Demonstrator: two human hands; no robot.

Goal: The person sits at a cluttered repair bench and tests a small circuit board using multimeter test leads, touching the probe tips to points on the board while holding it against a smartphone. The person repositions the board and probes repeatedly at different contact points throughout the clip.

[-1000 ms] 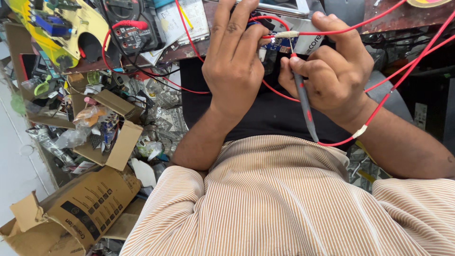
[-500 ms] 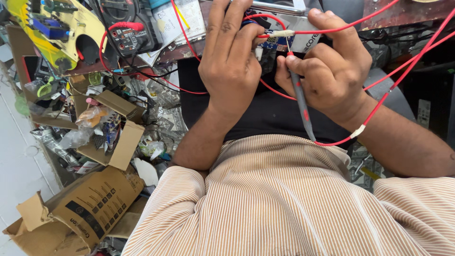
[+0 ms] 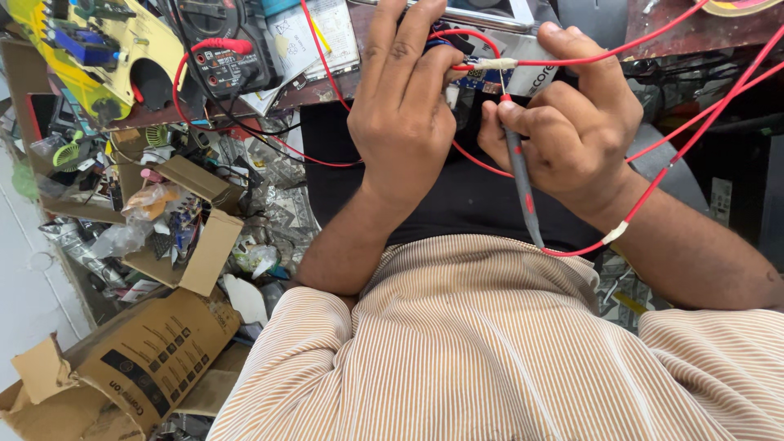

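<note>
My left hand (image 3: 400, 106) covers and holds a small blue circuit board (image 3: 467, 75) at the bench edge, fingers stretched over it. My right hand (image 3: 572, 131) grips a grey probe (image 3: 523, 192) like a pen, its metal tip pointing up at the board. A red lead (image 3: 645, 204) runs from the probe's lower end up to the right. A second red lead with a taped tip (image 3: 498, 63) lies across the board between my hands. Most of the board is hidden under my fingers.
A black multimeter (image 3: 220, 49) with a red plug sits on the bench at upper left, beside a yellow tool body (image 3: 106, 57). Open cardboard boxes (image 3: 188, 245) with scrap parts and a larger torn box (image 3: 122, 367) crowd the floor at left. My striped shirt fills the foreground.
Both hands stay on the board and probe. The probe tip has shifted slightly on the board, and the view has drifted a little.
</note>
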